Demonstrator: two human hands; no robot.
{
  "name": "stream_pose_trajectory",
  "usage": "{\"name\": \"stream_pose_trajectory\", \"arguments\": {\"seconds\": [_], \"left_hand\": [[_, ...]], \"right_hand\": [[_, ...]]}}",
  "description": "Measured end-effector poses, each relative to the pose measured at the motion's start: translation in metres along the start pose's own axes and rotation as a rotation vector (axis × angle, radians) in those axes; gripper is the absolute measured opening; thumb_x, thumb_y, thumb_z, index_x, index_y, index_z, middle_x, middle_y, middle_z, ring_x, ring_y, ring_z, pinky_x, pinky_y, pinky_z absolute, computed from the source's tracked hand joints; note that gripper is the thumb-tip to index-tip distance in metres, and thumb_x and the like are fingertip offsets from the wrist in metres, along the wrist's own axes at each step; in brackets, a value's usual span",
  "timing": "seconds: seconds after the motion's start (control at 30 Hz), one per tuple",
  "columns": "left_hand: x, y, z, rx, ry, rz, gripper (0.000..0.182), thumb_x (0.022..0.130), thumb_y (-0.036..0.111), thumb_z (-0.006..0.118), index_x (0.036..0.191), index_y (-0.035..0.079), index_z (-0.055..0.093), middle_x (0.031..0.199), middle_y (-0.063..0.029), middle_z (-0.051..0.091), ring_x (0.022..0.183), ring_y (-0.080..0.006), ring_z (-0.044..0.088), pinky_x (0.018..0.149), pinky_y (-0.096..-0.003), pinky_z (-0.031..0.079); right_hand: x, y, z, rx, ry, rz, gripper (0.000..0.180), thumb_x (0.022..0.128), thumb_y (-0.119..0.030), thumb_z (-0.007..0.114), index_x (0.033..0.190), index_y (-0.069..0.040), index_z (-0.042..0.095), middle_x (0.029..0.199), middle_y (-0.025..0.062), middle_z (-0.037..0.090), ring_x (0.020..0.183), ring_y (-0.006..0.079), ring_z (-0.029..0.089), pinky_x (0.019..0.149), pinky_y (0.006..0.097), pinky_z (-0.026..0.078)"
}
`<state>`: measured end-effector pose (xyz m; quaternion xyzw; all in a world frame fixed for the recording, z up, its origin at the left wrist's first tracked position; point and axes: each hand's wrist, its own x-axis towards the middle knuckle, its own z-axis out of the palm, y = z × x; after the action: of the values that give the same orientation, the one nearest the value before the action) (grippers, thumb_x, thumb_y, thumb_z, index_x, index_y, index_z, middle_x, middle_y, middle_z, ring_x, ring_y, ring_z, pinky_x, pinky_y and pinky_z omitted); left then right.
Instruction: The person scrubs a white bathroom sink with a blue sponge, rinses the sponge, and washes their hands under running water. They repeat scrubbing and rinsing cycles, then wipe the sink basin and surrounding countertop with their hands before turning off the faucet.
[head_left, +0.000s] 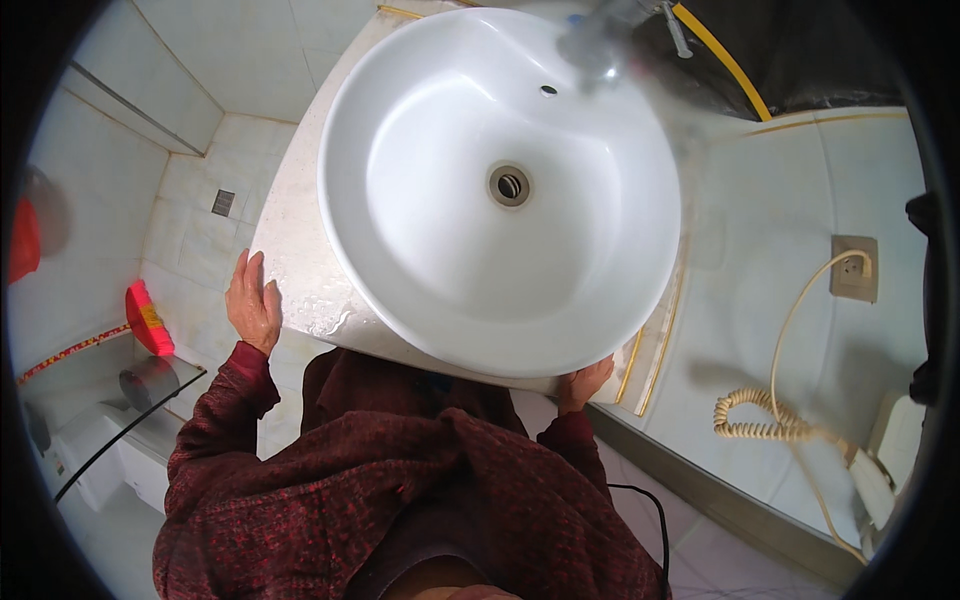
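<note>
A round white ceramic washbasin (480, 277) stands on a pale stone countertop (300, 277), with a round drain (509, 185) in its bowl and a small overflow hole near the back. Over its upper right rim is a blurred metal faucet (600, 49). My left hand (255, 304) rests against the countertop's left edge, fingers slightly apart, holding nothing. At the front edge, just below the basin's right side, is my right hand (589, 381); its fingers are partly hidden by the counter and basin. Water drops lie on the countertop's front left part.
On the left are a pink broom head (150, 319) with a patterned handle, a floor drain (223, 202) and a partly seen white toilet (97, 450). A wall socket (853, 268) with a plugged-in cable, a coiled cord (757, 414) and a white hair dryer (874, 484) are on the right wall.
</note>
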<state>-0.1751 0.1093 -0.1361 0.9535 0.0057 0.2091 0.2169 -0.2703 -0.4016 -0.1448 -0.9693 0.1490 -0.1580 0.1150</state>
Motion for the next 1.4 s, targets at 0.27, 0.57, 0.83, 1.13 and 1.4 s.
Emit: {"name": "stream_pose_trajectory", "arguments": {"seconds": [0.27,0.57,0.83,1.13,1.4], "left_hand": [[-0.001,0.002,-0.003,0.041,-0.029,-0.016,0.044,0.080,0.016,0.052,0.122,0.008,0.047,0.128,-0.0163,0.044,0.105,-0.0325,0.051,0.085,-0.0375,0.040],[-0.001,0.006,-0.003,0.056,-0.014,-0.058,0.045,0.077,0.015,0.053,0.121,0.008,0.048,0.128,-0.0154,0.045,0.104,-0.0325,0.051,0.087,-0.0378,0.041],[0.000,0.004,-0.003,0.013,-0.024,-0.056,0.046,0.076,0.015,0.054,0.121,0.009,0.048,0.128,-0.0149,0.045,0.106,-0.0322,0.051,0.087,-0.0378,0.041],[0.000,0.006,-0.003,0.027,0.037,-0.034,0.044,0.075,0.015,0.054,0.118,0.009,0.050,0.125,-0.0153,0.048,0.101,-0.0317,0.054,0.084,-0.0374,0.043],[0.001,0.008,-0.004,0.036,0.040,-0.038,0.044,0.075,0.015,0.055,0.118,0.009,0.051,0.125,-0.0153,0.049,0.101,-0.0314,0.054,0.083,-0.0368,0.043]], "right_hand": [[0.002,-0.004,-0.002,0.027,0.033,-0.018,0.052,0.085,-0.041,0.045,0.119,-0.001,0.048,0.122,0.0188,0.045,0.104,0.0353,0.044,0.087,0.0427,0.030],[0.007,-0.020,-0.008,0.149,0.079,-0.002,0.048,0.080,-0.035,0.056,0.115,-0.002,0.052,0.118,0.0164,0.049,0.106,0.0344,0.043,0.089,0.0422,0.031],[-0.001,-0.009,-0.002,0.187,0.098,0.038,0.047,0.079,-0.032,0.059,0.116,-0.004,0.051,0.116,0.0146,0.050,0.104,0.0329,0.042,0.091,0.0416,0.030],[-0.010,0.010,0.016,0.436,0.094,0.269,0.047,0.084,-0.031,0.054,0.120,-0.003,0.048,0.124,0.0142,0.043,0.119,0.0305,0.033,0.100,0.0413,0.025],[-0.006,0.006,0.001,0.067,-0.046,-0.029,0.052,0.087,-0.037,0.047,0.124,-0.001,0.043,0.120,0.0159,0.043,0.113,0.0298,0.039,0.097,0.0395,0.030]]}}
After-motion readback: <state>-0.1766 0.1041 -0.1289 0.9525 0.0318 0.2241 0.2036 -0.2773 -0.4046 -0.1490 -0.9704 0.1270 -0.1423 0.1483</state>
